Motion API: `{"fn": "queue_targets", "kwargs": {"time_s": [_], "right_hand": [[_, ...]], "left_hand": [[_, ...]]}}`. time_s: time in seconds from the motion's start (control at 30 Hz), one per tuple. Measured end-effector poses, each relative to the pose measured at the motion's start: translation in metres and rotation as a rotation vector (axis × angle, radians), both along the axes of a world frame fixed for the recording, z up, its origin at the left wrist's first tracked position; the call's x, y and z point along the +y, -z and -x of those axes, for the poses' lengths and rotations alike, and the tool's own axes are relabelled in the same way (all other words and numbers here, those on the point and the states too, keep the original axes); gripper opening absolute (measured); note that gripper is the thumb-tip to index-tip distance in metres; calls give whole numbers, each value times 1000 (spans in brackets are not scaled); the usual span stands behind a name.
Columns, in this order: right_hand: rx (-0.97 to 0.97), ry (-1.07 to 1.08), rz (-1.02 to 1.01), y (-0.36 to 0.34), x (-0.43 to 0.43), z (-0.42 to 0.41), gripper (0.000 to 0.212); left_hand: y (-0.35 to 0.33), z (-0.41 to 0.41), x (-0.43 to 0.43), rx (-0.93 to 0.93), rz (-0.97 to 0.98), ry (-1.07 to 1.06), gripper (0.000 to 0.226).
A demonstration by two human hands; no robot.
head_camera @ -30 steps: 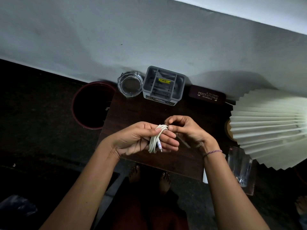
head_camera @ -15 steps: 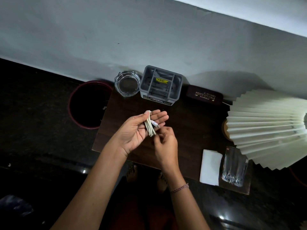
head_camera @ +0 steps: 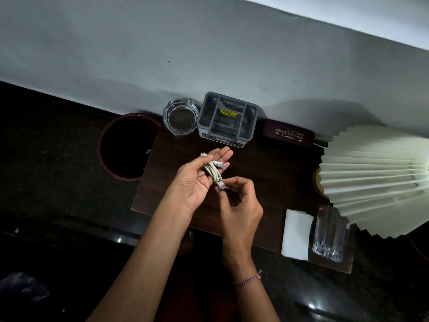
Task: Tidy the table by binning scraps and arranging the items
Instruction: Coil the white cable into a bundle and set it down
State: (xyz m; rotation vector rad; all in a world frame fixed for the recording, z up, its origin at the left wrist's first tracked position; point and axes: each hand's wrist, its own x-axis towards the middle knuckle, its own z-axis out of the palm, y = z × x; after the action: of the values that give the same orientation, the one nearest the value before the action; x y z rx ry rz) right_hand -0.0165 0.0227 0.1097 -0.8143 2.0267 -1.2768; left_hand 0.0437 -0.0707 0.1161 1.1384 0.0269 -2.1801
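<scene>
A coiled white cable [head_camera: 212, 171] lies across the palm of my left hand [head_camera: 197, 180], held above the dark wooden table [head_camera: 267, 173]; the thumb presses the coil while the fingers stretch out. One plug points toward the fingertips. My right hand [head_camera: 239, 205] pinches the other plug at the coil's lower end between thumb and forefinger. A grey compartment organiser [head_camera: 227, 119] stands at the table's back edge, just beyond my hands. A dark round bin [head_camera: 126, 145] sits on the floor left of the table.
A glass ashtray [head_camera: 181, 117] stands left of the organiser, a dark spectacle case [head_camera: 289, 133] to its right. A pleated white lampshade [head_camera: 376, 177] overhangs the right side. A white tissue [head_camera: 297, 234] and a clear tumbler [head_camera: 330, 235] sit at the front right.
The view shifted, showing the tissue. My right hand came round from the far side of the coil to its near end and pinched a plug. My left hand opened flatter.
</scene>
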Motion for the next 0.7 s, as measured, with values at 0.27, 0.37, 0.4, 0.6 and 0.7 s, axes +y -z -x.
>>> {"fn": "queue_targets", "kwargs": {"time_s": [0.27, 0.37, 0.4, 0.6, 0.7], "right_hand": [[-86, 108, 80, 2, -3, 7, 20], [-16, 172, 51, 1, -5, -1, 24], [17, 198, 36, 0, -6, -5, 25], [165, 133, -43, -4, -4, -14, 31], [225, 106, -55, -6, -4, -5, 29]], "left_hand": [[-3, -3, 8, 81, -20, -93, 46], [-2, 8, 13, 22, 21, -123, 48], [-1, 12, 15, 11, 30, -152, 50], [6, 17, 27, -24, 112, -195, 52], [6, 17, 31, -15, 127, -188, 54]]}}
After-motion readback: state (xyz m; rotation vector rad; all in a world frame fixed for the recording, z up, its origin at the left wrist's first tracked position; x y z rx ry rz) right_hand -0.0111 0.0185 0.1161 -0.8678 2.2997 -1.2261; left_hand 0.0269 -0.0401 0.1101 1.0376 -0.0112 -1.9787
